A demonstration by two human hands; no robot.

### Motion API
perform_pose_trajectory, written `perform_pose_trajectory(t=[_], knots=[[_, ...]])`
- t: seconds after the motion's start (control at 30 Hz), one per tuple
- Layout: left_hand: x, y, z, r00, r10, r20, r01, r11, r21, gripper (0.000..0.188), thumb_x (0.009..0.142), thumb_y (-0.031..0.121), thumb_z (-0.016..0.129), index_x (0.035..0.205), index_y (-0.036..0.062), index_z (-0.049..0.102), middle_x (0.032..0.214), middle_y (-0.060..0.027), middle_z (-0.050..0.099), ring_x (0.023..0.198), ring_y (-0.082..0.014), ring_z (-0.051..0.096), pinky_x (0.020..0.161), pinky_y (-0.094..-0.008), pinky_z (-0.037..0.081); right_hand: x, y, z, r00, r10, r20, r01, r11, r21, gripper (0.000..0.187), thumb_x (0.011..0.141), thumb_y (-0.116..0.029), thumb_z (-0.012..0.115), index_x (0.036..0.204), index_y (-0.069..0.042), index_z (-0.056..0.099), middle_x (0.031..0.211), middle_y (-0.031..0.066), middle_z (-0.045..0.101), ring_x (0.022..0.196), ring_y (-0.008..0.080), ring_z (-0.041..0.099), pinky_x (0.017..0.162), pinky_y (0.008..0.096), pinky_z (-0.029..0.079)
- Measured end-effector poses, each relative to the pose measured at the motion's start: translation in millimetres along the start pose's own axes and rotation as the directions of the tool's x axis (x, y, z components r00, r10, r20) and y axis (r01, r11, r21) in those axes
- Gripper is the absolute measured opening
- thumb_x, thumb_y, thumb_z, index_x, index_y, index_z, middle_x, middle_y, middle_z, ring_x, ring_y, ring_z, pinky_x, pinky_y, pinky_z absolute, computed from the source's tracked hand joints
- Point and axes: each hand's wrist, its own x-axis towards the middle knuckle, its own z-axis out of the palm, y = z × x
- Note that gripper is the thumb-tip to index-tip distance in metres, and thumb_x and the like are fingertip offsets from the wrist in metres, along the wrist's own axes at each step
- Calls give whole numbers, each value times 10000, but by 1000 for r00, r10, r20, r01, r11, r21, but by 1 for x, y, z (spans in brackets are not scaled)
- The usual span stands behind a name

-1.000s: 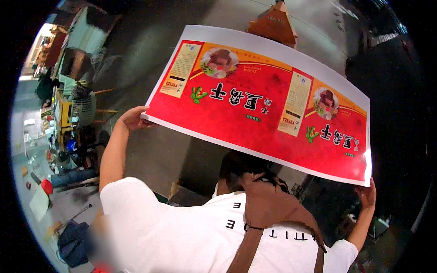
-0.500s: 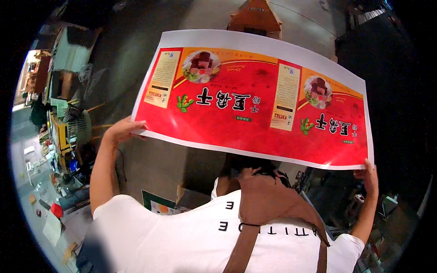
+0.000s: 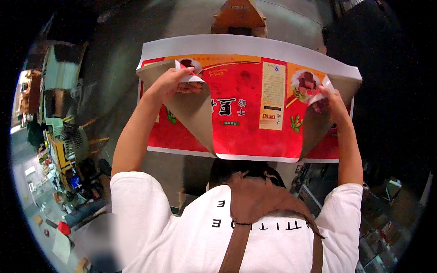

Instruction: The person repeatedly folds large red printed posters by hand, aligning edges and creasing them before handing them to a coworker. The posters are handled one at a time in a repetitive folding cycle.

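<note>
A large printed sheet [image 3: 241,136], red with yellow-orange bands and food pictures, spreads in front of me. Its two near corners are curled up and inward, showing a dull grey-brown underside. My left hand [image 3: 172,85] pinches the left corner, fingers closed on the rolled edge. The right corner is gripped the same way by my right hand [image 3: 331,103]. Beneath the raised corners shows another red printed sheet [image 3: 184,142], with a white margin. How many sheets lie in the stack I cannot tell.
Beyond the far edge stands a brown box-like object [image 3: 239,20] with a pointed top. Off to the left is a yellow-framed rack [image 3: 59,141] among cluttered items, with a small red object [image 3: 64,228] lower down. Dark floor with scattered things lies at the right.
Both hands have moved inward and away from me, bringing the sheet's near corners up and over. Half a second ago the sheet looked nearly flat, held at those corners.
</note>
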Motion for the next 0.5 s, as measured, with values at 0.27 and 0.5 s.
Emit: perform_pose_trajectory(t=[0.27,0.5], knots=[[-124,-28,-72,722,613,-322,-684,563,-463,323,881,266,483,1049,-1,554,1044,-152,596,935,-238,595,777,-349,497,-133,-19,-112,674,-196,-713,588,726,356,414,850,-301,496,1121,11,493,1000,142,598,827,209,610,611,309,534],[-114,2,-108,542,779,-314,-522,19,-853,212,810,156,588,977,26,600,1043,-122,611,1083,-242,515,973,-479,329,-102,61,-198,584,-796,-159,390,104,915,259,848,-168,472,1017,20,527,1044,183,559,978,275,536,946,449,377]])
